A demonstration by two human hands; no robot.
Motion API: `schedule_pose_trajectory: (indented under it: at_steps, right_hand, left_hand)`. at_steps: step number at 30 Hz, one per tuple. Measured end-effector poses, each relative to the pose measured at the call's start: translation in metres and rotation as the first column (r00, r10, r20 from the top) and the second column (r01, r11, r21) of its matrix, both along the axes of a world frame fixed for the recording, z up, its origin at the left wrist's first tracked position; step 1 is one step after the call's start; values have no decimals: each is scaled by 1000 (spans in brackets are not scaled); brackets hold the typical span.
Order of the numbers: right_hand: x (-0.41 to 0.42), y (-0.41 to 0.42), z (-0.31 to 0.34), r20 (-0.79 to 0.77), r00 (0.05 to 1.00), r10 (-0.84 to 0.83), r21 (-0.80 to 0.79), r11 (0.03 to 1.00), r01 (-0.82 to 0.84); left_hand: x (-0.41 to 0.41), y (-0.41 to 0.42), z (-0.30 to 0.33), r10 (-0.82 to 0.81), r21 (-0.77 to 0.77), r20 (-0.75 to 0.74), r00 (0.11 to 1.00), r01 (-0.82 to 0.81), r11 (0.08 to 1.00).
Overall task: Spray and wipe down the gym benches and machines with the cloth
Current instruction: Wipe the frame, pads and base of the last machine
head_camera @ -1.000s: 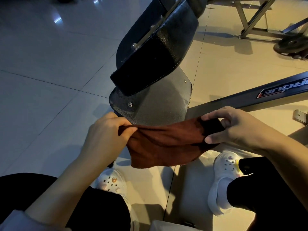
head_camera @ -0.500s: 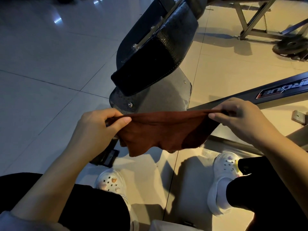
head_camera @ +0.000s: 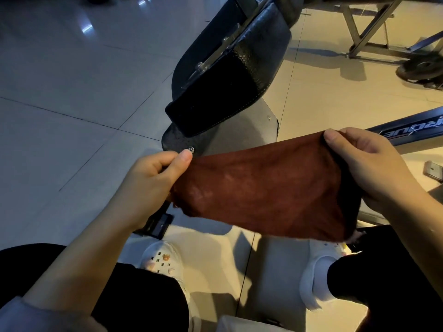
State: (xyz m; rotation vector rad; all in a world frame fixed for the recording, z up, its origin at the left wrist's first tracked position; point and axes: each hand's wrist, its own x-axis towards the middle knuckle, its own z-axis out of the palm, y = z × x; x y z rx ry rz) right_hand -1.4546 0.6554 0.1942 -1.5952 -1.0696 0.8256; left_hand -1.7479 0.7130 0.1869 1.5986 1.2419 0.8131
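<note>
A rust-brown cloth (head_camera: 261, 190) is stretched flat between both hands, in front of the machine. My left hand (head_camera: 153, 185) pinches its left edge between thumb and fingers. My right hand (head_camera: 374, 168) grips the right edge, fingers curled under the fabric. Just beyond the cloth stands a black padded seat (head_camera: 230, 80) of a gym machine, tilted, with a dark plate (head_camera: 242, 137) under it. No spray bottle is in view.
A dark machine beam with lettering (head_camera: 412, 130) runs off to the right. A metal frame (head_camera: 369, 32) and a weight plate (head_camera: 422, 68) stand at the back right. My feet in white clogs (head_camera: 165, 262) are on the tiled floor (head_camera: 72, 104).
The cloth was bunched and hanging; both hands have spread apart and lifted it, so it now lies stretched and turned flat toward me.
</note>
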Motion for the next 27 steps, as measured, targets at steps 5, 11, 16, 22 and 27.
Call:
schedule_pose_trajectory:
  at_steps: [5, 11, 16, 22, 27]
  right_hand:
    - [-4, -2, 4, -21, 1000, -24, 27, 999, 24]
    - [-6, -3, 8, -8, 1000, 11, 32, 999, -11]
    - [-6, -5, 9, -5, 1000, 30, 72, 997, -29]
    - [-4, -7, 7, 204, 979, 10, 86, 996, -28]
    - [-2, -4, 4, 214, 976, -24, 75, 997, 8]
  left_hand:
    - [2, -2, 3, -143, -212, 52, 988, 151, 966]
    - [6, -4, -19, -144, -91, -338, 930, 120, 989]
    - [3, 0, -22, -40, 163, -406, 913, 116, 980]
    - [4, 3, -26, -37, 96, -248, 968, 63, 993]
    - [7, -1, -17, -65, -134, 36, 997, 69, 989]
